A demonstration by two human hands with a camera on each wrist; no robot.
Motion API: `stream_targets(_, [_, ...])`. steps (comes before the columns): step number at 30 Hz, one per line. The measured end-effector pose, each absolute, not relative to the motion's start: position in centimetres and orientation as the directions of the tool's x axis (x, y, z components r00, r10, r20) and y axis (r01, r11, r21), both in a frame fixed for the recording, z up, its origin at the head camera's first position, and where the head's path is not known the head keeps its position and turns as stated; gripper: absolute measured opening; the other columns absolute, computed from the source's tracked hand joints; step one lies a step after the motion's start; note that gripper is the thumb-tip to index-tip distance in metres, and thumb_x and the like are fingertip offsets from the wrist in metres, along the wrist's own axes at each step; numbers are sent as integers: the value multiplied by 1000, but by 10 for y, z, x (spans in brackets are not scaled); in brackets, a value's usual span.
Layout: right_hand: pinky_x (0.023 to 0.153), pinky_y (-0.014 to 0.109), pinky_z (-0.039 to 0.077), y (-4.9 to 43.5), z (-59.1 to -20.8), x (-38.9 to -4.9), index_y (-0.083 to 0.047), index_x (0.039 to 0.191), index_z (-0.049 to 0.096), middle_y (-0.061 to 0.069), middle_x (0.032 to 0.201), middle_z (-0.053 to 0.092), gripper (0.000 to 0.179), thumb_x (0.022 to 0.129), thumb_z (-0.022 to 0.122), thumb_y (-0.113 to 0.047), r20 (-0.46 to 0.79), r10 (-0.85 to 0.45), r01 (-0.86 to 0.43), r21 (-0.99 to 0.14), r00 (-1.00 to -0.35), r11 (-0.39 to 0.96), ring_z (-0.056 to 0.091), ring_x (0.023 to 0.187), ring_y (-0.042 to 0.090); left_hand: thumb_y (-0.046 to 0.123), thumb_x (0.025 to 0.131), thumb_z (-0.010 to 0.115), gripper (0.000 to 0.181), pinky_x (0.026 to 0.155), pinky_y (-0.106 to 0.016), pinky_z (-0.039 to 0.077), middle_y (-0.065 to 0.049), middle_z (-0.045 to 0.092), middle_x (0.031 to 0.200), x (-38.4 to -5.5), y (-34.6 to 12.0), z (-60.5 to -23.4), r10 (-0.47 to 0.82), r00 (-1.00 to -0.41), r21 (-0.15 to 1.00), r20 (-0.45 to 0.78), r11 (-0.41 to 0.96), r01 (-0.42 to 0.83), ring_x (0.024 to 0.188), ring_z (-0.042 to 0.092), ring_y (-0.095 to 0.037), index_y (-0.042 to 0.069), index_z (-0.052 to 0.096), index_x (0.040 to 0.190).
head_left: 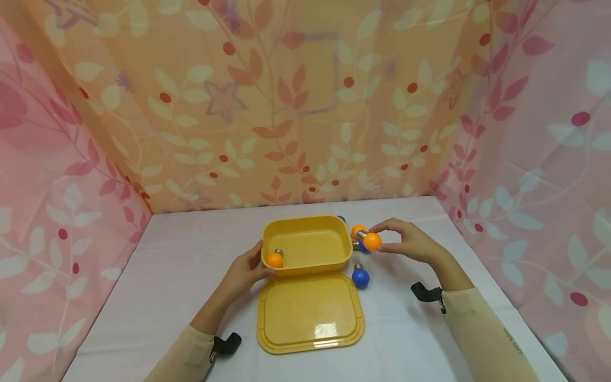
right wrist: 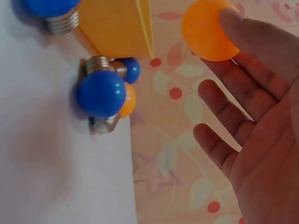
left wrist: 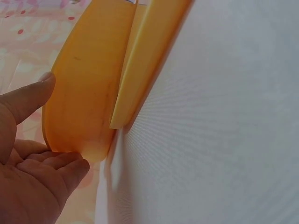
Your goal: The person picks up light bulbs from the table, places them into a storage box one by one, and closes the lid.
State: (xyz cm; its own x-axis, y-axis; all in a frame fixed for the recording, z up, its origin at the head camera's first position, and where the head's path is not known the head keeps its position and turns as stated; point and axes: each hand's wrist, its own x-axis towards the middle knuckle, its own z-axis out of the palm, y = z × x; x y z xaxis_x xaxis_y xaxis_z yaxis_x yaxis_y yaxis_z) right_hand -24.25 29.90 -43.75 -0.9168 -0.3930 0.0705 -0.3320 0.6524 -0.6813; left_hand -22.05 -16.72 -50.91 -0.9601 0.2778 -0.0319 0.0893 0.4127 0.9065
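My right hand (head_left: 411, 241) pinches an orange light bulb (head_left: 372, 242) between thumb and fingers, just right of a yellow plastic box (head_left: 315, 248). In the right wrist view the round orange bulb (right wrist: 205, 30) sits at my fingertips, the other fingers spread apart. My left hand (head_left: 243, 270) grips the box's left end, thumb at the front corner and fingers along the side. The left wrist view shows the box's outer wall (left wrist: 84, 88) between thumb and fingers. Inside, an orange bulb (head_left: 274, 260) lies in the front left corner.
Flat before the box lies its yellow lid (head_left: 310, 313). A blue bulb (head_left: 360, 278) rests right of the box's front corner. Behind it are another blue bulb (right wrist: 102, 93) and an orange bulb (head_left: 358, 230); a further blue one (head_left: 341, 218) peeks out behind the box. Patterned cloth walls surround the white table.
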Motion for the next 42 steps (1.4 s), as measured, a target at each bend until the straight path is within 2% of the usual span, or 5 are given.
stream_targets(7, [110,63,45,279,-413,-262,-29,124,72,-4,129,68,42,85,84,-39,123,-501,-454,-641,-857,619,58,126,28,40,83,86,108,118,-40,38,-9,28,167,-222,-169,-513,274,-961,909,-38,410,81,150,37,-26,8,21,163])
stream_targets(19, [117,64,36,244,-385,-288,-32,124,71,-7,134,65,40,87,83,-40,86,-569,-490,-623,-818,610,49,139,28,38,83,87,108,118,-39,38,-11,28,167,-224,-169,-511,287,-958,919,-23,383,93,150,36,-25,6,21,163])
stream_targets(31, [112,56,46,204,-367,-312,-28,129,70,-10,133,66,39,92,80,-29,57,-677,-539,-655,-734,529,55,132,23,40,81,87,110,117,-40,38,-11,29,167,-223,-171,-513,280,-960,916,-31,392,85,149,38,-26,7,22,163])
stream_targets(37, [116,60,41,187,-365,-323,-24,131,70,-12,134,67,40,92,79,-21,53,-701,-565,-635,-711,526,53,137,23,39,82,87,109,117,-39,38,-11,29,167,-224,-171,-513,277,-960,916,-32,392,82,149,38,-26,7,22,163])
stream_targets(42, [117,58,40,172,-367,-332,-30,127,71,-11,136,65,37,93,78,-19,18,-701,-569,-599,-713,563,53,137,22,38,82,87,109,117,-40,39,-11,30,166,-224,-172,-513,275,-961,917,-33,392,80,149,39,-26,7,23,163])
